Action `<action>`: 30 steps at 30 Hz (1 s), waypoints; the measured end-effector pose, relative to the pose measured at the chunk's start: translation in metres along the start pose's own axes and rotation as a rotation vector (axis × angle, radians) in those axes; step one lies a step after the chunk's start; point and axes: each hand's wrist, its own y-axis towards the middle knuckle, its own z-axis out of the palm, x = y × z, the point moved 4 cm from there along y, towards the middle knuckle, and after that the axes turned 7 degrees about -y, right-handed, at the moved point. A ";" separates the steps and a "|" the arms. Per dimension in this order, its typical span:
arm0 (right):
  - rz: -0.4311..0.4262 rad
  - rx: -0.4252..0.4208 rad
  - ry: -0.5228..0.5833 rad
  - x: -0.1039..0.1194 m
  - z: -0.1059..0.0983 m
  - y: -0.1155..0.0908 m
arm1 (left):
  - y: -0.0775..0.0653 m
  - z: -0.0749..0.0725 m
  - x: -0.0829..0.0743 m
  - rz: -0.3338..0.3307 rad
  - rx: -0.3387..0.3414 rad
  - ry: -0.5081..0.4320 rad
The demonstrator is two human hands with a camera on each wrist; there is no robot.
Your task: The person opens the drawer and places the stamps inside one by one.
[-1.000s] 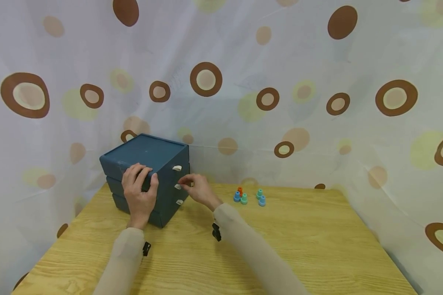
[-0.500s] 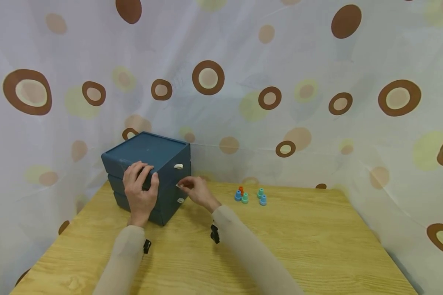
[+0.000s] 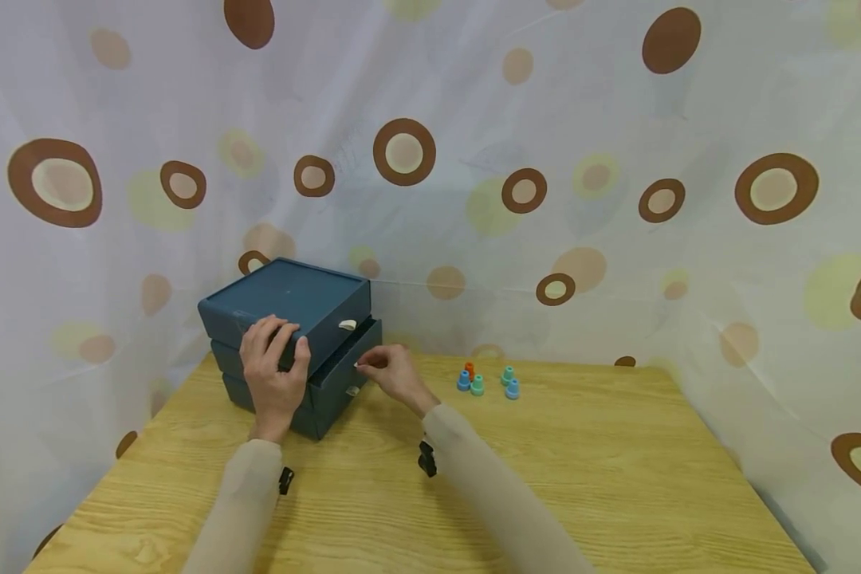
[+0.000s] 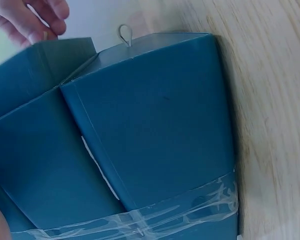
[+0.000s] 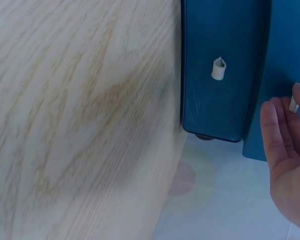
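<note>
On the pale wood-grain counter [image 3: 588, 462], the dark-blue plastic drawer box [image 3: 287, 291] looks light, stiff; the spread left hand [image 3: 274, 379] steadies it, the right hand [image 3: 399, 376] pinches a pliable white loop [image 5: 293, 104], likely the best hold.

Open passage ran across the wooden table [image 3: 617, 470] to the right of the right sleeve [image 3: 502, 486], while the rear of the blue cabinet [image 3: 294, 288] offered clearance overhead. A narrow slot showed between the top drawer [image 3: 328, 339] and the pulled-out middle drawer [image 3: 343, 376], the right hand [image 3: 396, 375] blocking its front. The left hand [image 3: 276, 381] covered the near corner; small pegs [image 3: 477, 386] stood beyond.
</note>
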 end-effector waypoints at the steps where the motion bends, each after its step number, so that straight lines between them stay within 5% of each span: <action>1: -0.001 0.002 -0.003 0.000 -0.002 -0.001 | 0.001 0.000 0.000 -0.001 0.002 0.002; 30: 0.057 0.104 0.059 -0.022 -0.020 -0.021 | -0.002 -0.002 0.002 0.003 0.015 0.004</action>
